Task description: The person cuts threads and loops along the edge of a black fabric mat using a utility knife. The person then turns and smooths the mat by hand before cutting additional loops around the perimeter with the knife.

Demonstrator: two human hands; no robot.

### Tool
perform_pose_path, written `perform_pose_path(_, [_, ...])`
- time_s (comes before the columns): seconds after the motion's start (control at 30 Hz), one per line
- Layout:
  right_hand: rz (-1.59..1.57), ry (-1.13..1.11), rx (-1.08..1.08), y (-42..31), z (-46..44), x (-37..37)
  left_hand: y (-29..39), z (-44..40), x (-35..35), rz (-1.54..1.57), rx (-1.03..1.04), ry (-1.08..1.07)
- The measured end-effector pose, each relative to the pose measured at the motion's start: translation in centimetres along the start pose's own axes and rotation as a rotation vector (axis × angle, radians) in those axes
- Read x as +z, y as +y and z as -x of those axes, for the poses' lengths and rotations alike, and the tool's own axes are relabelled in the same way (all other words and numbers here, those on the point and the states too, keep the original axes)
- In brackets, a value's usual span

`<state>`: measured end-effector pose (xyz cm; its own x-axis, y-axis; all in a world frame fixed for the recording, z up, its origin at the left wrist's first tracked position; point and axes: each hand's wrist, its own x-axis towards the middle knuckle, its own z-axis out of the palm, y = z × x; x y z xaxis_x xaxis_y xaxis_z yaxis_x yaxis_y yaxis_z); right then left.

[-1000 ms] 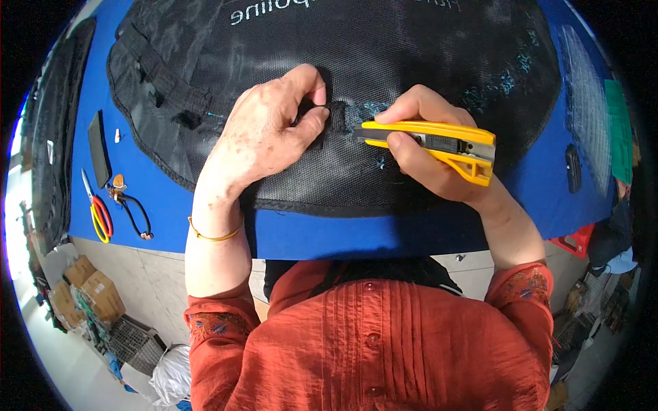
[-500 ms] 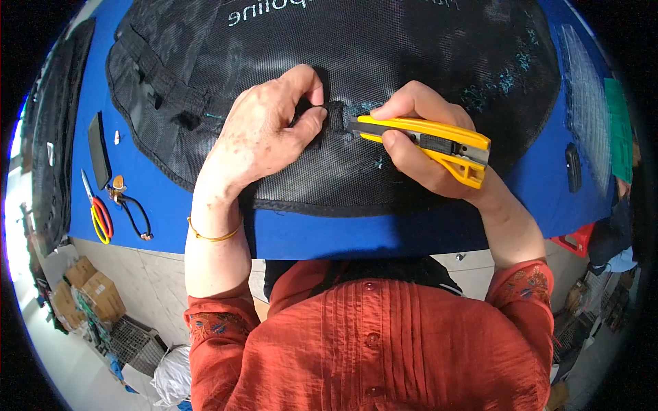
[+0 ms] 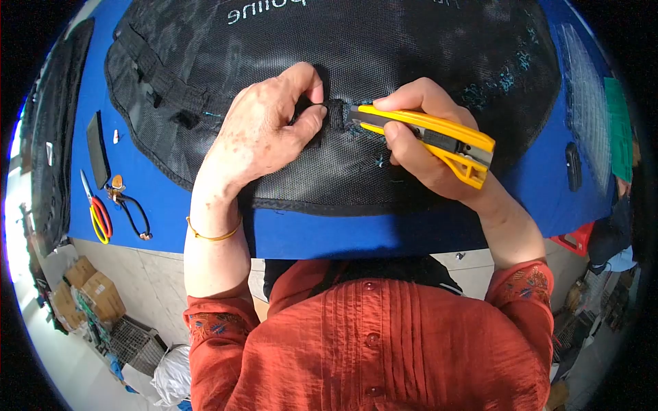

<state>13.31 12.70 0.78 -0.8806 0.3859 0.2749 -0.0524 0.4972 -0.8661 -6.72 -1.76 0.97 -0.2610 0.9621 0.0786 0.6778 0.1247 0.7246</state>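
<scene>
Yellow cutter point(image 3: 449, 131), shifted slightly toward the table's point(image 3: 329, 236) far edge, clasped in right hand point(image 3: 425, 162); left hand point(image 3: 264, 127) pinching black strap point(image 3: 335, 113). Black mesh mat point(image 3: 343, 61), just inside the near edge: loose teal threads point(image 3: 490, 92) suggest stitching partly cut; strap seemingly still attached.

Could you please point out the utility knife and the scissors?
Utility knife point(image 3: 444, 140): head view, middle of its yellow-and-black handle.
Scissors point(image 3: 94, 202): head view, where blades meet handles.
</scene>
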Motion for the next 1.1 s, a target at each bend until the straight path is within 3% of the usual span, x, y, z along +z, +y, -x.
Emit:
perform_pose_path(0.1, [-0.115, -0.010, 0.096, 0.0, 0.1, 0.1, 0.0, 0.0, 0.0, 0.006, 0.013, 0.010])
perform_pose_path(0.5, [-0.054, -0.092, 0.038, -0.3, -0.3, -0.3, 0.1, 0.0, 0.0, 0.003, -0.009, 0.004])
perform_pose_path(0.67, [0.045, -0.081, -0.108, 0.0, -0.4, -0.3, 0.1, 0.0, 0.0, 0.007, -0.004, 0.004])
perform_pose_path(1.1, [-0.026, -0.144, -0.062, 0.3, -0.4, -0.7, 0.2, -0.1, -0.1, -0.003, -0.006, -0.001])
